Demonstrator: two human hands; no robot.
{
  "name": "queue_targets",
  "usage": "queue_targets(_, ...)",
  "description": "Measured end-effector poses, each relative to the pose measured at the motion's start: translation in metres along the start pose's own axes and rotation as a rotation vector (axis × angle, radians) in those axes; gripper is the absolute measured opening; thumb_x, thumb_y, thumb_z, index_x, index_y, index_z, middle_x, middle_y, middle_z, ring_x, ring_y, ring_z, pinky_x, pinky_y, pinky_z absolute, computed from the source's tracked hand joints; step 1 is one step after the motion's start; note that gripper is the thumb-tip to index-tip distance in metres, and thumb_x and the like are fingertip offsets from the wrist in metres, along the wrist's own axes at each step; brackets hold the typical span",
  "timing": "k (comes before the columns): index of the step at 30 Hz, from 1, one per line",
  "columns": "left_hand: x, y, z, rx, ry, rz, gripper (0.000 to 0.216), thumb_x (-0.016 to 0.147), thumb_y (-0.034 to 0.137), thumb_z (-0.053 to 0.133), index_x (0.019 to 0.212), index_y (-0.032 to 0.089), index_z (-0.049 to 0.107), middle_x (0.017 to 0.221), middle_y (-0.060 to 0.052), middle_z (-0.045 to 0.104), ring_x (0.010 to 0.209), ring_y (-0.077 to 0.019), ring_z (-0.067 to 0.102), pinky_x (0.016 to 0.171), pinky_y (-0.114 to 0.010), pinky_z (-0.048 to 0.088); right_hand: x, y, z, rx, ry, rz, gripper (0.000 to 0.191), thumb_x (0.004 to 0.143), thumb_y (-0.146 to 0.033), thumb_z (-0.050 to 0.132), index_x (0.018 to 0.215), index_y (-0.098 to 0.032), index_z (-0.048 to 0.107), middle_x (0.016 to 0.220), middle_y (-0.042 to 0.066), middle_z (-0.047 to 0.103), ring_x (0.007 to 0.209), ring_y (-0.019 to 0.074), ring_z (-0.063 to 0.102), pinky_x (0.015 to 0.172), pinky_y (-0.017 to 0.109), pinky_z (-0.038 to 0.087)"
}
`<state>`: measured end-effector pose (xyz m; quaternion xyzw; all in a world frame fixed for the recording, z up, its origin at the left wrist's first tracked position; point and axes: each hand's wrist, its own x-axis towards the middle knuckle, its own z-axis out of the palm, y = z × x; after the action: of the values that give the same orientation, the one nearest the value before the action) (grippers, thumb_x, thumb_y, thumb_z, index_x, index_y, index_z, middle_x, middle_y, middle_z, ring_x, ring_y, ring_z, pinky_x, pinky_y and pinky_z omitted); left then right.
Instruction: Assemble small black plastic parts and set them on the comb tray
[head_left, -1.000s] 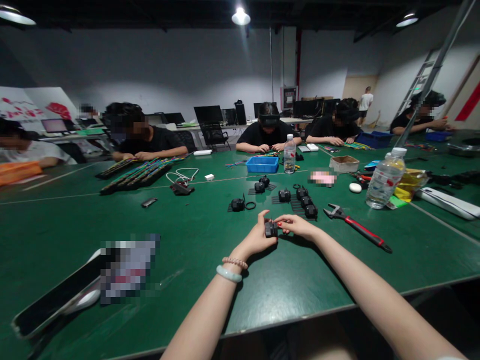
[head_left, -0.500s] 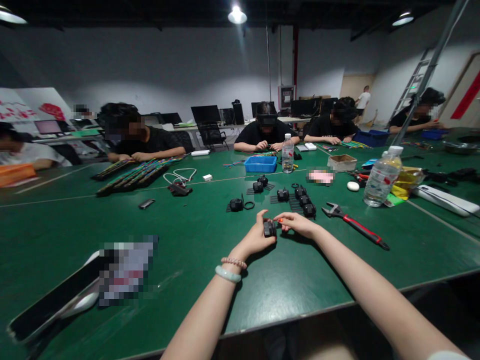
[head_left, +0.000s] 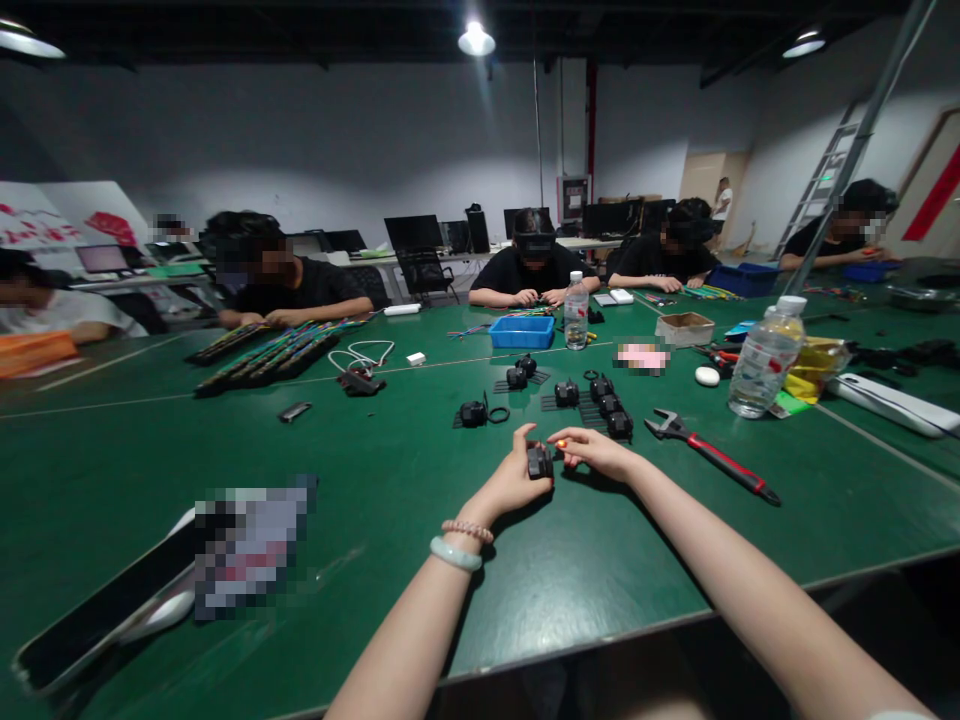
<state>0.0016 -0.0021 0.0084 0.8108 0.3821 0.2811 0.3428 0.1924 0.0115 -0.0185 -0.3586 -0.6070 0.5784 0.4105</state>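
Low over the surface, the left grip is pinching a black part, apparently steadying it for the right grip pinching alongside.

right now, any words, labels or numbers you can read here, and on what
No text here can be read.
Label on the near bottle: red and white print, too small.
Label on the far bottle: too small.
White board at far left: red marks, blurred.
Patch on the table, near left: pixelated.
The black part in the left hand: no lettering shows.
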Motion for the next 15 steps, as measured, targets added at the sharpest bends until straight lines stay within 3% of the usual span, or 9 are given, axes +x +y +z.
queue_targets(15,0.0008,-0.0012,0.0001,0.015,0.008,-0.002,0.081,0.060,0.013,0.055,0.127,0.019,0.012,0.102,-0.006,0.048,0.079,-0.0133,0.052,0.076,-0.031,0.042,-0.0020,-0.0019,0.0008,0.020,-0.025,-0.032,0.038,0.070,-0.037,0.060,0.102,-0.017,0.058,0.077,0.001,0.056,0.060,0.0064,0.049,0.060,0.020,0.041)
